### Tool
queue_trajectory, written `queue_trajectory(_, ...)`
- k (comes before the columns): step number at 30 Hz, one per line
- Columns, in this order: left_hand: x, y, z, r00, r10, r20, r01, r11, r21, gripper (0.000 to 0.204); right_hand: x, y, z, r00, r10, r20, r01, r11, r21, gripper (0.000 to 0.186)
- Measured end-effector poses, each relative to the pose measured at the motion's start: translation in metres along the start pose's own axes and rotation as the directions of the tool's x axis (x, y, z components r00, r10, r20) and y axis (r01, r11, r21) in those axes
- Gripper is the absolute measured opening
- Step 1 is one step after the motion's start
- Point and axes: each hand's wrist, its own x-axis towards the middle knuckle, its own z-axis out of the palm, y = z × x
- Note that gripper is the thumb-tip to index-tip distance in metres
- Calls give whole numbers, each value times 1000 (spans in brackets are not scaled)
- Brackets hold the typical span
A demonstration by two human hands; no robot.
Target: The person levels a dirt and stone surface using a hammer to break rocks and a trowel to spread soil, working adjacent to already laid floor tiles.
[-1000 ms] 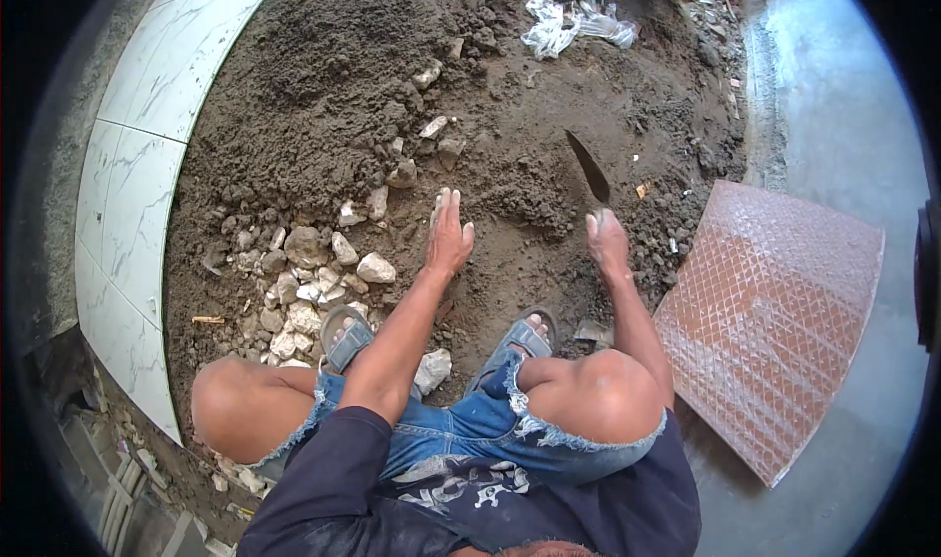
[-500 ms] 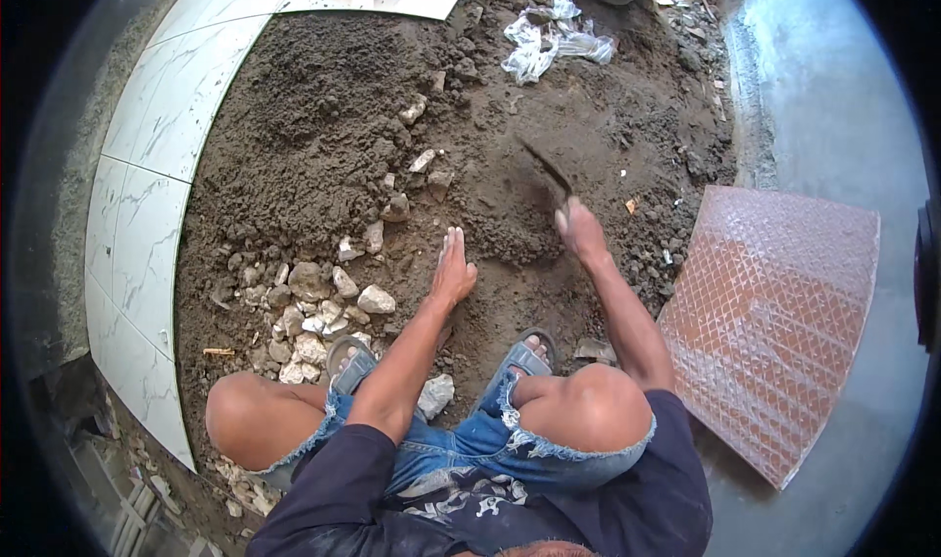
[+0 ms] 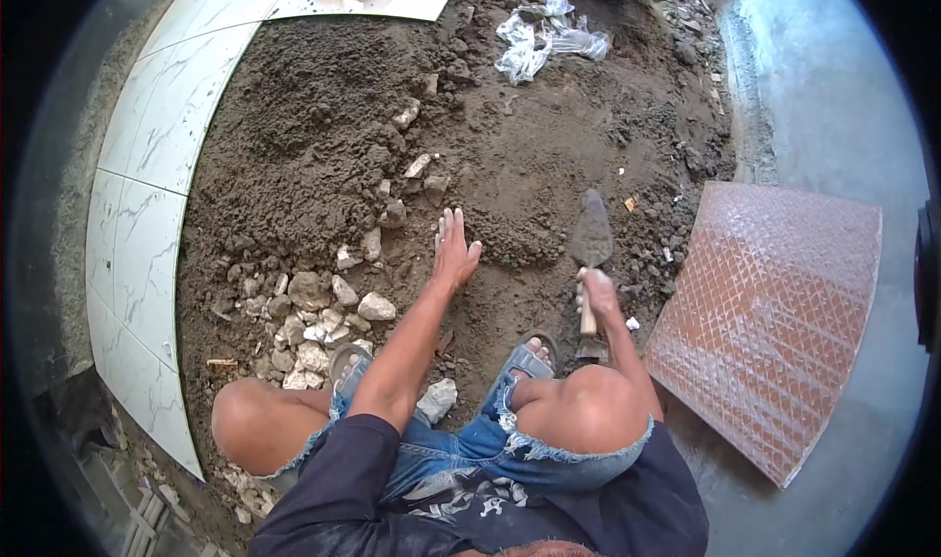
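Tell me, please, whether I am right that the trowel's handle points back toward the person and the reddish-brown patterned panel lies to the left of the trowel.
Not quite: the reddish-brown patterned panel lies to the right of the trowel, as the head view shows. The handle does point back toward the person.
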Motion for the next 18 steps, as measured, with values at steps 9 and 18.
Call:
queue_trajectory(9,-8,19,50,1000,-28,4,28,999,-18,82,-30,14,47,981,50,188,-9,977,-214,30)
queue_trajectory(18,-45,34,83,996,2,-85,-21,976,-217,80,-65,26,104,933,141,331,-113,988,-102,24)
